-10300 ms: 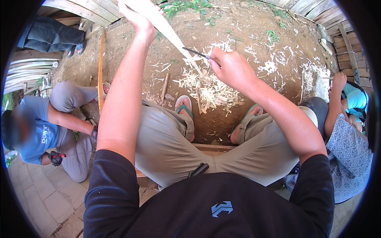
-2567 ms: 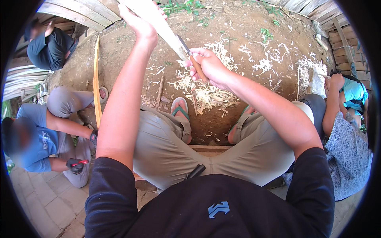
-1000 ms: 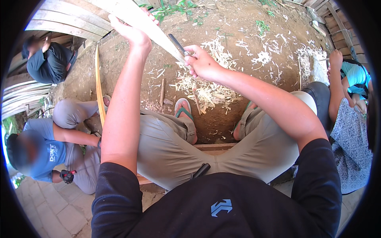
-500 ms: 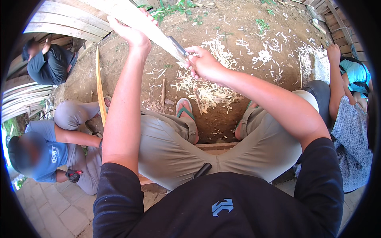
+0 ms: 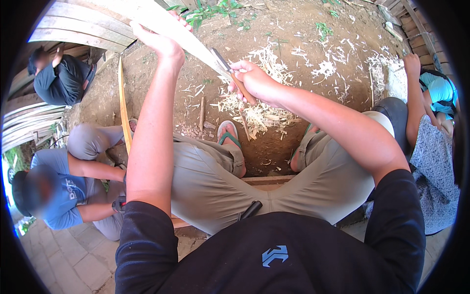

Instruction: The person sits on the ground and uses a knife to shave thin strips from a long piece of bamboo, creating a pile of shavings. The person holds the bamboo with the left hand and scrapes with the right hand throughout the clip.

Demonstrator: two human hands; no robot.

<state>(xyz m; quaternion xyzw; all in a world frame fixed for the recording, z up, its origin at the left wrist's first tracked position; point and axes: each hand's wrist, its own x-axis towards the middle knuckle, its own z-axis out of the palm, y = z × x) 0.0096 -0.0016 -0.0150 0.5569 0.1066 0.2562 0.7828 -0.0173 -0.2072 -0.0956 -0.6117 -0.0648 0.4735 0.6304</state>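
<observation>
A long pale wooden strip (image 5: 188, 41) runs from the upper left down to a narrow tip beside my right hand. My left hand (image 5: 164, 46) is closed round the strip higher up, with palm on one edge and fingertips showing past the other. In my right hand (image 5: 254, 83) is a knife, its brown wooden handle (image 5: 246, 93) sticking out below the fingers. The dark knife blade (image 5: 222, 60) lies along the strip's right edge near the tip. Part of the right fingers is hidden behind the handle and wood.
Wood shavings (image 5: 264, 112) litter the dirt ground beyond my sandalled feet. A long yellowish strip (image 5: 123, 103) stands at the left, beside a seated person with a gloved hand (image 5: 119, 204). Another person crouches farther back. At the right sits a person in patterned cloth (image 5: 433, 171).
My right hand has turned slightly, bringing the knife's handle into view, and the blade has shifted a little down and right. The left neighbour's gloved hand has moved rightward.
</observation>
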